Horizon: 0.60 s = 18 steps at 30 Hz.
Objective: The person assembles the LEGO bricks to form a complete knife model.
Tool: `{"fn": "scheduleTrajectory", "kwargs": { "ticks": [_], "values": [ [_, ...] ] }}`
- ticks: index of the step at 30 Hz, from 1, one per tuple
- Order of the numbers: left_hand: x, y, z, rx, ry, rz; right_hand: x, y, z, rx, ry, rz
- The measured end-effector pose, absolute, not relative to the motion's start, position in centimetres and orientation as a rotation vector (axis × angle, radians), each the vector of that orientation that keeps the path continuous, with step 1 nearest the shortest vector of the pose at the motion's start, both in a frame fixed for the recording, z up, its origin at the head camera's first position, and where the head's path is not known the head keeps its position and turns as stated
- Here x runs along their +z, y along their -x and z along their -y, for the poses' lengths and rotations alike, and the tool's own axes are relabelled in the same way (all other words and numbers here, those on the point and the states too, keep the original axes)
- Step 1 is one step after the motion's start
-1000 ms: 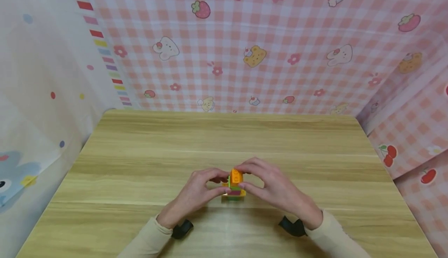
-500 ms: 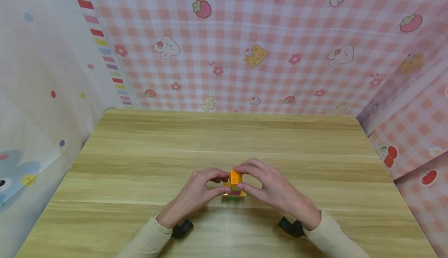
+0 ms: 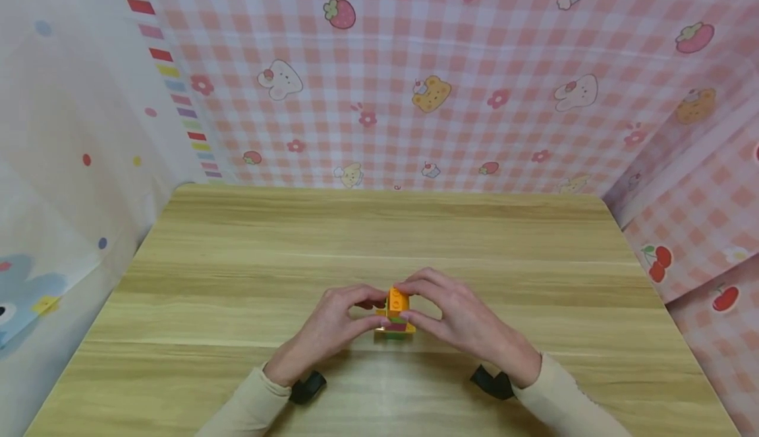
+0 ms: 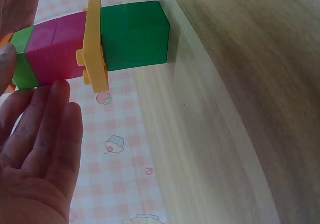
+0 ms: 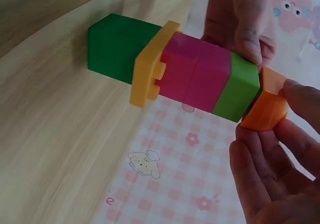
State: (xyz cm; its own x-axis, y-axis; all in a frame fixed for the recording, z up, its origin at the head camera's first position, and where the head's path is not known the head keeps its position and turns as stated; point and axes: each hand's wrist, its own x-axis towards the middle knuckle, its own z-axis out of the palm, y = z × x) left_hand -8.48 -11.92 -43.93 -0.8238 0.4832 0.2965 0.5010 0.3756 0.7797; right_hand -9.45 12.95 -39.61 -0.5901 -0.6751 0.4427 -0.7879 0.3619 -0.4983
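A tower of toy building blocks stands on the table between both hands. From the bottom it has a dark green block (image 5: 117,46), a yellow-orange plate (image 5: 150,66), magenta blocks (image 5: 192,71) and a light green block (image 5: 237,86). My left hand (image 3: 329,325) steadies the tower, pinching near the light green block, fingertips also at the magenta ones. With thumb and fingers my right hand (image 3: 468,321) pinches an orange block (image 3: 397,300) at the top. In the right wrist view the orange block sits slightly askew against the light green one, a dark gap showing between them.
The wooden table (image 3: 237,246) spreads around the tower. Behind it hangs a pink checked cloth (image 3: 379,81), with a pale printed cloth (image 3: 53,127) on the left. Black curved pieces (image 3: 308,387) show beside both wrists.
The orange block has shifted slightly left and turned to line up more with the tower, covering more of the light green block. My right hand moved with it; the left stayed put.
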Motion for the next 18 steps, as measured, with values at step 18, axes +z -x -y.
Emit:
{"fn": "scheduleTrajectory", "kwargs": {
  "ticks": [18],
  "values": [
    [-43.99, 8.49, 11.94, -1.389, 1.009, 2.545, -40.02, 9.88, -12.98, 0.971, -1.427, 2.441]
  ]
}}
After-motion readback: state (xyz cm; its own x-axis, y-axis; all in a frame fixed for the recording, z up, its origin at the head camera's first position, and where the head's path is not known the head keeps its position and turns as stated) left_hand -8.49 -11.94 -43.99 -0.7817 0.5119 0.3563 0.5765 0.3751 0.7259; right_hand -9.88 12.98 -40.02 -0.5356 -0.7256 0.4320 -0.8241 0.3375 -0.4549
